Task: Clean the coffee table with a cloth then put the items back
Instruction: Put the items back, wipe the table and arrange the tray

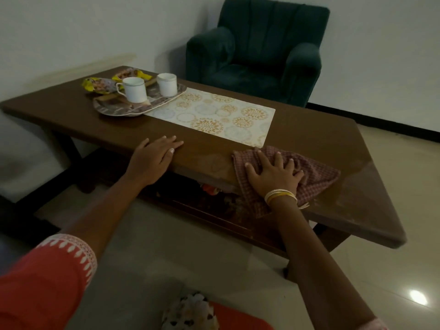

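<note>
A dark brown coffee table (321, 139) fills the middle of the view. My right hand (273, 173) presses flat, fingers spread, on a pink checked cloth (316, 177) at the table's near edge; part of the cloth hangs over the edge. My left hand (154, 158) rests flat on the near edge, further left. A patterned table mat (214, 115) lies in the centre. At the far left a tray (114, 110) carries two white cups (134, 89) (167, 84). Yellow snack packets (100, 85) lie behind it.
A dark green armchair (257, 51) stands behind the table against the white wall. A lower shelf (214, 201) under the tabletop holds some items. Pale tiled floor (392, 270) spreads to the right.
</note>
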Action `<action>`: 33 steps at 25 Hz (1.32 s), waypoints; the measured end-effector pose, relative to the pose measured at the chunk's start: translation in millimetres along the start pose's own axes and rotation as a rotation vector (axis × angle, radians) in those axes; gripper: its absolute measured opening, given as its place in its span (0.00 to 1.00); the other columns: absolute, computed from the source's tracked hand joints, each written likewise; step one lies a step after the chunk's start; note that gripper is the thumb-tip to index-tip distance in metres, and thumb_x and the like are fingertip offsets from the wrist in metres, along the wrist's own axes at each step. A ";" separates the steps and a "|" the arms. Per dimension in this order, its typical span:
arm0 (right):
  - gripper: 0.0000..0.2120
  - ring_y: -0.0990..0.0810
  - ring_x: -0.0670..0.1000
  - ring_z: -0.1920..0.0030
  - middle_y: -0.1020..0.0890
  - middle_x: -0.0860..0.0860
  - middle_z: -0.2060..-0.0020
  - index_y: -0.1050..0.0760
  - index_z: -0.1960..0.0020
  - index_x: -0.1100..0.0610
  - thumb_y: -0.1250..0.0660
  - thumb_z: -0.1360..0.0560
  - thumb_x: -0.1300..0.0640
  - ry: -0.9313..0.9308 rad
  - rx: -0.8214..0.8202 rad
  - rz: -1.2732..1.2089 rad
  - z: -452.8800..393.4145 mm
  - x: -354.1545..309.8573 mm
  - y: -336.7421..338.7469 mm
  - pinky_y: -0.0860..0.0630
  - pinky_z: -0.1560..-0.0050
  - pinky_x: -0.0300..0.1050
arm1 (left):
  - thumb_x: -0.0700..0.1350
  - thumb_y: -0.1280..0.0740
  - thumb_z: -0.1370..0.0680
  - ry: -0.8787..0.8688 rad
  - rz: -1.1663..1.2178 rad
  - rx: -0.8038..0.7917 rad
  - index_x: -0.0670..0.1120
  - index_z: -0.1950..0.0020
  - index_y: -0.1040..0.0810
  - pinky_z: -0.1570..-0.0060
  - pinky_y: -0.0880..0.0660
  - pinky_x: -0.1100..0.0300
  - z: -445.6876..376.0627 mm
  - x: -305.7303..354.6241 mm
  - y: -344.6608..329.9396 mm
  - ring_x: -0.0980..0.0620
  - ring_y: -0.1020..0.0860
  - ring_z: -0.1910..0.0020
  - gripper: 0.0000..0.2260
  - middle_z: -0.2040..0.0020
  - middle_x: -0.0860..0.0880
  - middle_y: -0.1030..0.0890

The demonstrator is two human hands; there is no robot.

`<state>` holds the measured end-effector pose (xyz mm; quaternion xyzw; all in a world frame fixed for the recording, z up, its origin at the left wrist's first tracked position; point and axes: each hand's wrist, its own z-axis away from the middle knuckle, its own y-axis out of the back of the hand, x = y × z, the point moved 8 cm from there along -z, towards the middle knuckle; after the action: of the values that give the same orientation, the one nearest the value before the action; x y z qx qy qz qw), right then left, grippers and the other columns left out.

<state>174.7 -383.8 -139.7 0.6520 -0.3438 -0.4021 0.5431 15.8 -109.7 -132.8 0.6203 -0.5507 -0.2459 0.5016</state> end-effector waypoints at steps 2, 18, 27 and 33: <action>0.35 0.53 0.71 0.25 0.49 0.60 0.22 0.50 0.22 0.44 0.55 0.26 0.31 -0.084 0.007 0.014 1.1 -33.3 -2.5 0.57 0.31 0.74 | 0.49 0.51 0.17 -0.012 0.004 0.042 0.56 0.28 0.32 0.29 0.43 0.47 4.8 -6.6 2.9 0.52 0.37 0.26 0.18 0.27 0.53 0.31; 0.25 0.23 0.63 0.43 0.22 0.59 0.40 0.29 0.31 0.51 0.43 0.21 0.38 0.544 0.528 0.213 63.1 -70.3 -11.9 0.26 0.48 0.58 | 0.54 0.33 0.26 0.011 -0.254 -0.009 0.44 0.24 0.44 0.26 0.51 0.45 32.5 -38.0 -10.3 0.42 0.43 0.24 0.36 0.24 0.42 0.40; 0.31 0.35 0.69 0.30 0.35 0.63 0.27 0.45 0.23 0.46 0.52 0.22 0.34 0.502 0.231 0.184 21.0 -222.7 -29.8 0.38 0.33 0.65 | 0.44 0.28 0.35 0.042 -0.290 -0.040 0.40 0.24 0.45 0.26 0.54 0.46 34.3 -35.0 -11.1 0.40 0.47 0.23 0.43 0.23 0.40 0.44; 0.26 0.28 0.65 0.35 0.30 0.60 0.30 0.45 0.24 0.42 0.46 0.20 0.43 0.675 0.365 0.217 44.6 -173.1 -20.2 0.28 0.41 0.62 | 0.44 0.27 0.36 0.007 -0.277 -0.018 0.42 0.24 0.44 0.26 0.51 0.46 36.2 -33.5 -7.5 0.41 0.44 0.24 0.44 0.24 0.40 0.42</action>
<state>58.6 -246.4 -137.3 0.7932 -0.2786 -0.0379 0.5402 -21.1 -92.1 -161.4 0.6867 -0.4556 -0.3158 0.4702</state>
